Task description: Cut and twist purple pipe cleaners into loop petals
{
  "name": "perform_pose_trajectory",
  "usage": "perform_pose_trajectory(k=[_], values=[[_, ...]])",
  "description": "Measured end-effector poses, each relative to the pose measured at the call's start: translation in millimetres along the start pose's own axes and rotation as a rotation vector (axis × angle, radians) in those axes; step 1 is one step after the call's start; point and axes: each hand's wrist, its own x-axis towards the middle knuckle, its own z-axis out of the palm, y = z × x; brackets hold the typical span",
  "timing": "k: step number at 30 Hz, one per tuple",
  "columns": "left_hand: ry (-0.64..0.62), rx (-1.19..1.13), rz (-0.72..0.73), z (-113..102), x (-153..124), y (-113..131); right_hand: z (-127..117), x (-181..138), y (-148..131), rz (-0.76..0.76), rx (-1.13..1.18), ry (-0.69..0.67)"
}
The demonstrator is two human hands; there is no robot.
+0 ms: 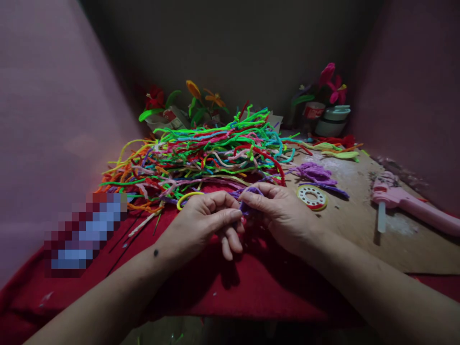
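My left hand [204,218] and my right hand [278,213] meet over the red cloth [251,282], both pinched on a purple pipe cleaner [247,194] bent into a loop between the fingertips. Just behind the hands lies a big heap of pipe cleaners [212,153] in green, red, pink, blue and orange. A yellow loop [187,197] rests beside my left knuckles.
A pink glue gun [402,199] lies on a brown board [377,239] at right. A round tape roll [312,197] and purple fluffy pieces [316,173] sit right of my hands. Pipe-cleaner flowers [330,86] and cups stand at the back. Walls close in on both sides.
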Motion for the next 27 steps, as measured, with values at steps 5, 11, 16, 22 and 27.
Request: perform_pose_trajectory(k=[5,11,16,22,27], values=[[-0.129,-0.097,-0.033,-6,3,-1,-1,3,3,-0.014,0.040,-0.010],[-0.153,-0.035,-0.126,-11,3,-2,-1,2,4,0.003,0.052,-0.024],[-0.169,-0.050,-0.176,-20,4,-3,-1,1,2,0.009,0.079,0.002],[-0.091,0.147,-0.168,-22,2,3,-3,3,2,0.024,0.112,0.091],[0.096,0.393,-0.064,-20,2,11,-2,4,2,0.015,0.034,0.137]])
